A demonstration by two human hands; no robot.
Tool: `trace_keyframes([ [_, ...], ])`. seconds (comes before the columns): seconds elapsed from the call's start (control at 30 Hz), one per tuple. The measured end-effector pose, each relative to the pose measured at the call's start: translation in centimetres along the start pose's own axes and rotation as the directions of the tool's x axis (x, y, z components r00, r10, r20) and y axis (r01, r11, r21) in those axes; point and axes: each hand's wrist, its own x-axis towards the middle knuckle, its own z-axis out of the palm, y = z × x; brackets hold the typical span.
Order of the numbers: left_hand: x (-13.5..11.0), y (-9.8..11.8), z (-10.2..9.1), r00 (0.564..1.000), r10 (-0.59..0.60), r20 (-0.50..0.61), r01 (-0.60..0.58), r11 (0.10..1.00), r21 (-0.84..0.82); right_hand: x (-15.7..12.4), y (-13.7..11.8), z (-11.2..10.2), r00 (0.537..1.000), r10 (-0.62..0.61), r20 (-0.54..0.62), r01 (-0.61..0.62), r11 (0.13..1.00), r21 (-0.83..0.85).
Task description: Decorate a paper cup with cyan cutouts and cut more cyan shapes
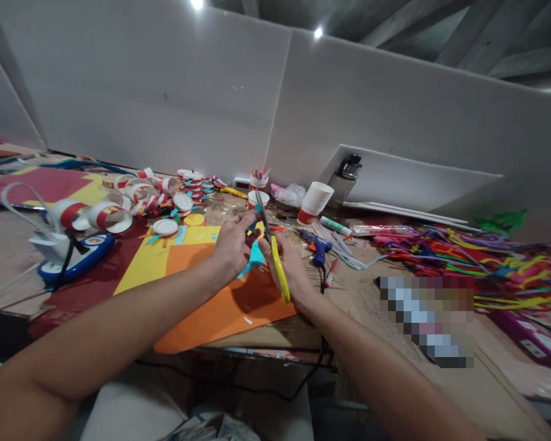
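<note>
In the middle of the head view my right hand point(291, 269) is wrapped round a pair of scissors with yellow handles point(280, 272). The blades point up and away from me. Close beside them, the fingers of my left hand point(233, 244) are closed in a pinch on a small piece of blue paper point(258, 211). A larger light-blue paper piece point(256, 256) shows between the hands; whether it joins the pinched piece I cannot tell. Beneath both hands lie an orange sheet point(211, 306) and a yellow sheet point(142, 263).
Curled red-and-white paper cup strips point(110, 211) and white discs lie at left, near a blue power strip point(80, 260). Behind my hands stand stacked paper cups point(315, 202) and a bottle point(344, 180). A blue glue gun point(320, 250) and colourful pipe cleaners point(487, 257) lie right.
</note>
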Motion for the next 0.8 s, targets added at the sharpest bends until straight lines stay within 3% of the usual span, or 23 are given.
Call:
trace_keyframes([
  [0.47,-0.18,0.35,0.08,0.998,-0.055,-0.019,0.055,0.998,-0.003,-0.14,-0.29,-0.27,1.0,0.014,0.011,-0.014,1.0,-0.005],
  [0.8,-0.11,0.45,-0.1,0.999,-0.034,-0.008,0.034,0.999,0.006,-0.02,-0.22,-0.4,1.0,0.007,-0.004,-0.007,1.0,-0.03],
])
